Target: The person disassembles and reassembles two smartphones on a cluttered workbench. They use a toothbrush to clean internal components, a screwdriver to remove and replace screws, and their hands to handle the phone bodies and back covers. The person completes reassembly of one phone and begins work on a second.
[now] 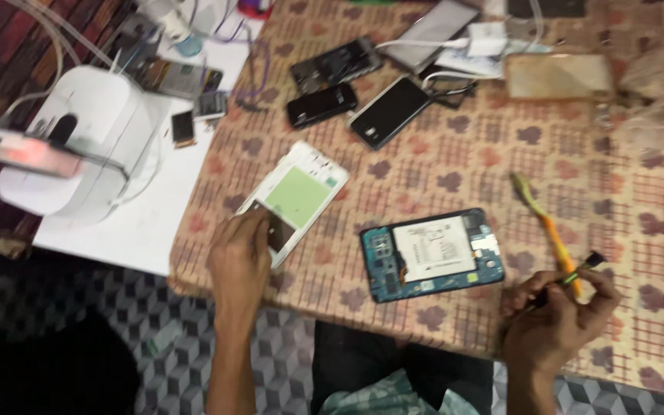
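Patterned beige cloth with brown blotches covers the table (455, 154). Near its front edge lies an opened tablet (432, 253), back cover off, showing a blue frame and a white battery. To its left sits a white back cover (301, 196) with a pale green inner panel, lying at a slant. The left hand (241, 253) rests on the lower corner of that cover, fingers curled down and pressed onto it, touching a dark patch there. The right hand (555, 319) hovers past the table's front edge, right of the tablet, fingers pinched together around the lower end of an orange and yellow toothbrush (543, 227), whose bristled head points up and away over the cloth; a small dark piece (595, 260) shows just above the fingertips, too blurred to identify. Farther back lie several dark phones (322, 104), one (390, 111) with a white cable plugged in. On the left stands a white rounded machine (86, 138) on a white board (147, 223). Everything is somewhat blurred
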